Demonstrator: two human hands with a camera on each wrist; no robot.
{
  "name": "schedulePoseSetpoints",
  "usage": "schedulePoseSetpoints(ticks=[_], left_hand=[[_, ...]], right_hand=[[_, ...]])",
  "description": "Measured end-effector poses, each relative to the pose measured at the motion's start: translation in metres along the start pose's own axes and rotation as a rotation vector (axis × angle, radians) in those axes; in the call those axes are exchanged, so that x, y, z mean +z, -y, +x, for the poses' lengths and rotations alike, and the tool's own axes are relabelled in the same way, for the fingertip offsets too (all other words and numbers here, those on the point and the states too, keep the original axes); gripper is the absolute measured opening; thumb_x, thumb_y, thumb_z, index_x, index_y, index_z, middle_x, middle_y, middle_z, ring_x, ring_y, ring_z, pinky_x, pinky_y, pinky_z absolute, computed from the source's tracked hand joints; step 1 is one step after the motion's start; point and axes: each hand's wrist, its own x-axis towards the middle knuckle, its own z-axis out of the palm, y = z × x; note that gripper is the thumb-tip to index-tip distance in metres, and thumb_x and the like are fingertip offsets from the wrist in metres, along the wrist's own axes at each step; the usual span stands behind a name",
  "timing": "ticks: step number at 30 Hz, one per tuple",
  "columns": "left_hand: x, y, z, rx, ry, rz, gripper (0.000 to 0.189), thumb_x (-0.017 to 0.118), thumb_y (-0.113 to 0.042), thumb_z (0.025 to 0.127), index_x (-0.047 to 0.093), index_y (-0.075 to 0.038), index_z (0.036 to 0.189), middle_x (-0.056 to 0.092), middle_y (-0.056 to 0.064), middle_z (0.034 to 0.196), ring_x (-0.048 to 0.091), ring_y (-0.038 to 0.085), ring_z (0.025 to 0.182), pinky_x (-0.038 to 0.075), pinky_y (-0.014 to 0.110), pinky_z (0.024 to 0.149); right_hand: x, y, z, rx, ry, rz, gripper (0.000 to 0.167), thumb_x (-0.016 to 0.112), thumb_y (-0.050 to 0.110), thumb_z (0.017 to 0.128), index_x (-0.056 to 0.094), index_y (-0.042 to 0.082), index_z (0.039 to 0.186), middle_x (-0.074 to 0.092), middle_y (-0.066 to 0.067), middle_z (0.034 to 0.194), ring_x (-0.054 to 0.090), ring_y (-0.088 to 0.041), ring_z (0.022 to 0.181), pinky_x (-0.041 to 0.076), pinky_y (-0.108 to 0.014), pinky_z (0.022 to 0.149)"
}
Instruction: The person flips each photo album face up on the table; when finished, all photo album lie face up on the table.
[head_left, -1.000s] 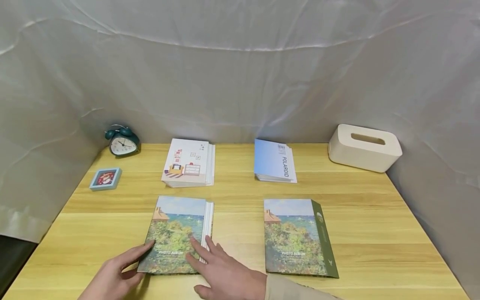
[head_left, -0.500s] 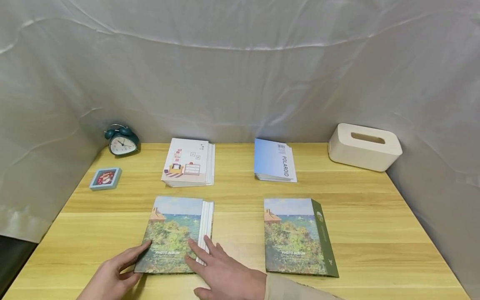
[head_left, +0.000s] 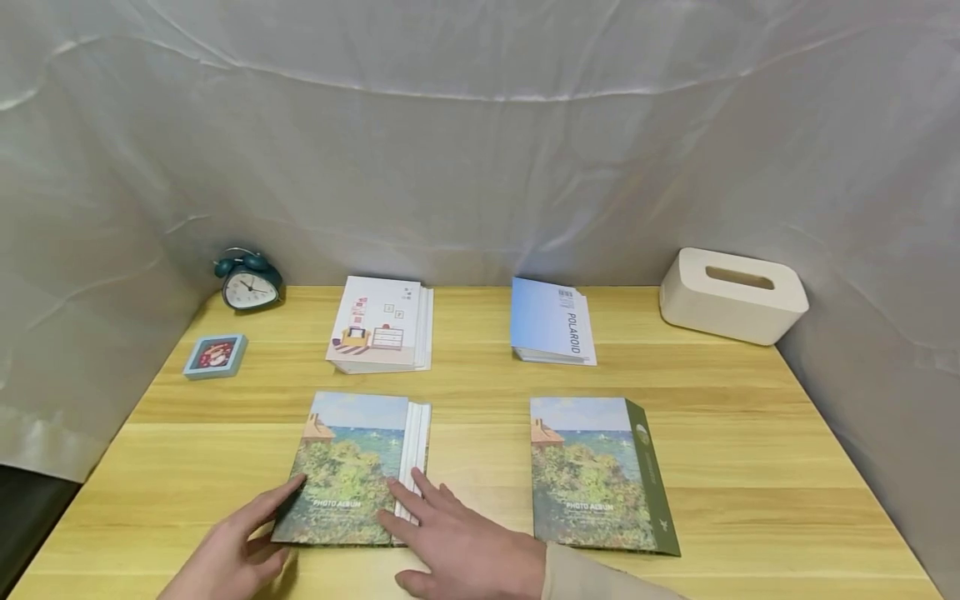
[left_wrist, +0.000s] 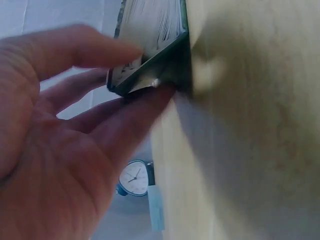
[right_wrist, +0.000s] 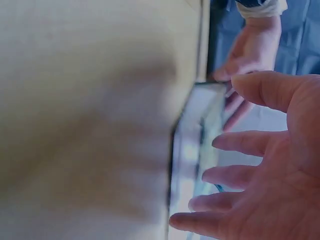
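A photo album (head_left: 348, 467) with a painted seaside garden cover lies front left in the head view, its white page edges showing along the right. My left hand (head_left: 228, 542) grips its lower left side, thumb on the cover. In the left wrist view the thumb (left_wrist: 100, 47) is at the page side and the fingers are by the green spine. My right hand (head_left: 465, 533) lies over the album's right side, fingers spread and straight, tips on the cover and page edges. The right wrist view shows these spread fingers (right_wrist: 235, 175) along the album (right_wrist: 187, 165).
A matching album (head_left: 588, 475) with a green spine lies to the right. Behind stand a white illustrated album (head_left: 375, 321) and a blue Polaroid album (head_left: 547, 317). An alarm clock (head_left: 251, 287) and a small framed picture (head_left: 215, 357) are at left, a tissue box (head_left: 731, 296) at back right.
The album's cover slid slightly left against its pages, so more white page edge shows than a second ago. Both hands stay on the album, and the head view has shifted a little.
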Motion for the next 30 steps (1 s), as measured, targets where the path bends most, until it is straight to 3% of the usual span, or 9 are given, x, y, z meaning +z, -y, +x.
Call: schedulePoseSetpoints(ticks=[3,7,10,16,21,30], left_hand=[[-0.003,-0.001,-0.002,0.072,-0.016,0.121,0.081,0.080,0.001,0.076,0.040,0.002,0.147,0.033,0.035,0.145,0.039,0.058,0.125,0.054,0.051,0.083],[-0.007,-0.010,-0.003,0.174,-0.118,0.294,0.079,0.085,-0.013,0.075,0.046,0.001,0.143,0.033,0.031,0.146,0.041,0.057,0.122,0.052,0.059,0.079],[-0.008,-0.021,-0.002,0.210,-0.174,0.348,0.075,0.084,-0.020,0.078,0.049,-0.001,0.141,0.033,0.027,0.147,0.041,0.055,0.123,0.050,0.062,0.079],[-0.003,-0.051,0.006,0.266,-0.225,0.386,0.064,0.076,-0.025,0.088,0.050,-0.006,0.143,0.031,0.020,0.153,0.037,0.049,0.129,0.046,0.065,0.086],[0.013,-0.071,0.018,0.356,-0.233,0.398,0.055,0.070,-0.019,0.092,0.052,-0.008,0.143,0.032,0.017,0.154,0.038,0.046,0.132,0.045,0.064,0.092],[0.040,-0.083,0.032,0.476,-0.229,0.450,0.055,0.074,-0.018,0.089,0.056,-0.005,0.139,0.036,0.016,0.152,0.036,0.038,0.136,0.042,0.058,0.099]], right_hand=[[-0.010,0.001,-0.009,0.028,-0.042,-0.023,0.059,0.048,0.043,0.103,0.035,0.014,0.153,0.016,-0.009,0.162,0.010,-0.031,0.147,0.030,-0.045,0.113],[-0.025,0.001,-0.024,0.074,-0.122,-0.044,0.057,0.048,0.042,0.103,0.040,0.014,0.151,0.023,-0.007,0.160,0.015,-0.026,0.146,0.028,-0.042,0.113],[-0.032,-0.001,-0.035,0.086,-0.187,-0.062,0.056,0.049,0.041,0.103,0.041,0.013,0.150,0.027,-0.006,0.158,0.019,-0.025,0.146,0.030,-0.043,0.112],[-0.045,-0.014,-0.050,0.121,-0.252,-0.099,0.055,0.051,0.040,0.102,0.044,0.011,0.149,0.029,-0.007,0.158,0.023,-0.026,0.144,0.031,-0.045,0.112],[-0.055,-0.028,-0.065,0.190,-0.258,-0.049,0.054,0.045,0.043,0.104,0.044,0.013,0.149,0.029,-0.005,0.158,0.021,-0.024,0.145,0.028,-0.049,0.113],[-0.064,-0.041,-0.101,0.283,-0.276,0.132,0.054,0.045,0.047,0.103,0.043,0.019,0.150,0.027,0.006,0.158,0.019,-0.018,0.146,0.031,-0.048,0.111]])
